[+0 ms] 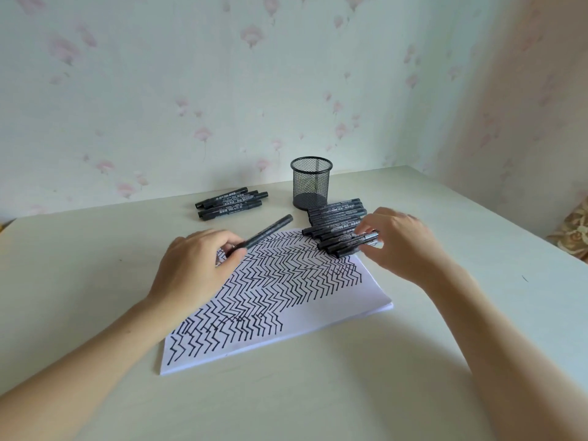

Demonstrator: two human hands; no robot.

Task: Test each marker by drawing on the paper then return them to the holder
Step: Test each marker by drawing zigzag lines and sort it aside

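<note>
A white paper stack [318,316] covered in black zigzag lines lies at the table's middle. My left hand [194,265] grips a black marker [269,232] that points up and to the right over the paper's far edge. My right hand [401,240] pinches the end of a black marker [345,238] in a row of several markers [337,216] lying at the paper's far right corner. Behind that row stands a black mesh holder [311,183], which looks empty. A second group of black markers [232,202] lies to the holder's left.
The pale table [350,393] meets floral wallpaper at the back and on the right. A patterned cushion [572,230] shows past the table's right edge.
</note>
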